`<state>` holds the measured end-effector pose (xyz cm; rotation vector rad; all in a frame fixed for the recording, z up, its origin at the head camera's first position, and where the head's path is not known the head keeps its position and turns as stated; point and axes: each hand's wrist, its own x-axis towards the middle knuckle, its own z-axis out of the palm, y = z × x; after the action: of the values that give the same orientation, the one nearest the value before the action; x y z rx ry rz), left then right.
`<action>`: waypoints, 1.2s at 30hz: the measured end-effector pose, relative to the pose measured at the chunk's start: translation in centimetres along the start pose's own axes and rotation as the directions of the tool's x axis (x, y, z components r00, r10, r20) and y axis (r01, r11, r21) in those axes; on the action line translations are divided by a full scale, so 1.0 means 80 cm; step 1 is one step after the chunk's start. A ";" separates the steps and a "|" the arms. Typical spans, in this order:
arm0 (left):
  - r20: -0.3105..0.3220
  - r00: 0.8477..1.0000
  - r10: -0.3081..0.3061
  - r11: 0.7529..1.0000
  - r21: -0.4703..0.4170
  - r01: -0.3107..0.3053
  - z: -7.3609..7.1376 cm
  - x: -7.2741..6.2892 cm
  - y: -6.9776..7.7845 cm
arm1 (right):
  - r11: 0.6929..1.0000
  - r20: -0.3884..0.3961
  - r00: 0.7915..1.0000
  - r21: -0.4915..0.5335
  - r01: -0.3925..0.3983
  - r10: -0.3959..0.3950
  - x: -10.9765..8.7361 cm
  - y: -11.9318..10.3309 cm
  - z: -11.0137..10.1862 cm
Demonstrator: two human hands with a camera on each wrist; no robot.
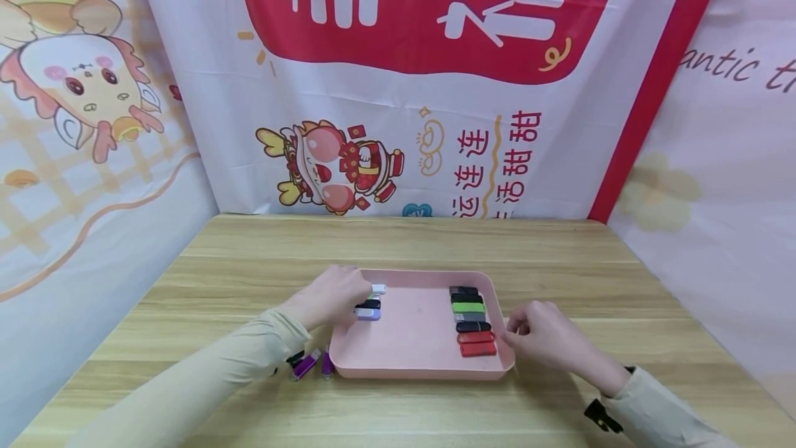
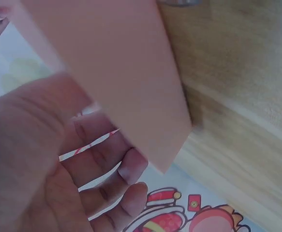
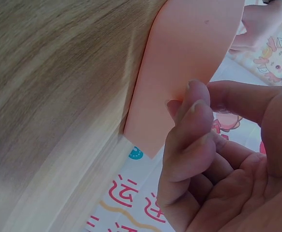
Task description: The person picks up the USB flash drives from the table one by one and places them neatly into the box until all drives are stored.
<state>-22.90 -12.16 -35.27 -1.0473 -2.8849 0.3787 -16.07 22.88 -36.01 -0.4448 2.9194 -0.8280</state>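
Note:
A pink tray (image 1: 423, 372) lies on the table with USB flash drives in it. My left hand (image 1: 332, 294) reaches over its left wall, thumb and forefinger inside by a white USB flash drive (image 1: 378, 289). Below that sit a black one (image 1: 370, 304) and a lavender one (image 1: 368, 314). The tray wall (image 2: 116, 72) hides those fingertips in the left wrist view, so I cannot tell whether they pinch a drive. On the opposite side, my right hand (image 1: 544, 334) pinches the tray's right wall (image 3: 179, 53), its other fingers curled outside.
Along the tray's right side runs a column of several flash drives, among them a green one (image 1: 468, 308) and a red one (image 1: 477, 349). Purple drives (image 1: 306, 365) lie on the wooden table (image 1: 398, 244) left of the tray. Printed cloth (image 1: 423, 102) hangs behind.

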 end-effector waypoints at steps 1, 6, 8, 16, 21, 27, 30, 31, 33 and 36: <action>-0.013 1.000 -0.004 1.000 -0.019 0.004 -0.003 -0.002 -0.001 | 1.000 0.001 1.000 0.008 0.000 0.000 0.000 0.001 0.000; -0.102 0.992 -0.074 0.984 -0.169 0.056 -0.020 -0.020 -0.012 | 0.998 -0.004 1.000 0.057 0.009 -0.009 0.000 0.007 0.001; -0.127 0.986 -0.110 0.970 -0.230 0.079 -0.024 -0.030 -0.020 | 0.998 -0.008 1.000 0.067 0.014 -0.014 0.000 0.009 0.001; -0.149 0.982 -0.120 0.948 -0.311 0.069 -0.023 -0.073 -0.053 | 0.996 -0.002 1.000 0.094 -0.010 0.010 -0.004 0.009 -0.001; -0.161 0.984 -0.076 0.939 -0.345 0.016 -0.018 -0.093 -0.064 | 0.993 -0.006 0.999 0.111 -0.032 0.033 -0.006 0.009 -0.002; -0.101 0.993 -0.059 0.912 -0.410 0.012 -0.015 -0.103 -0.065 | 0.993 -0.011 1.000 0.117 -0.027 0.028 -0.007 0.009 -0.003; -0.071 0.996 -0.048 0.900 -0.436 0.012 -0.014 -0.101 -0.066 | 0.993 -0.026 0.998 0.110 -0.048 0.051 -0.007 0.008 -0.003; -0.065 0.997 -0.042 0.897 -0.443 0.009 -0.014 -0.101 -0.067 | 0.992 -0.029 0.998 0.111 -0.056 0.060 -0.007 0.007 -0.002; -0.052 0.998 -0.036 0.892 -0.451 0.009 -0.012 -0.101 -0.070 | 0.991 -0.032 0.997 0.114 -0.063 0.067 -0.007 0.006 0.000; -0.035 0.999 -0.038 0.886 -0.463 0.017 -0.010 -0.103 -0.076 | 0.992 -0.030 0.998 0.116 -0.049 0.053 -0.007 0.004 0.003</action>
<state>-20.24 -21.78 -32.73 -1.0414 -3.0169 -0.3555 -15.60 23.19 -36.42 -0.3495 2.8792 -0.9997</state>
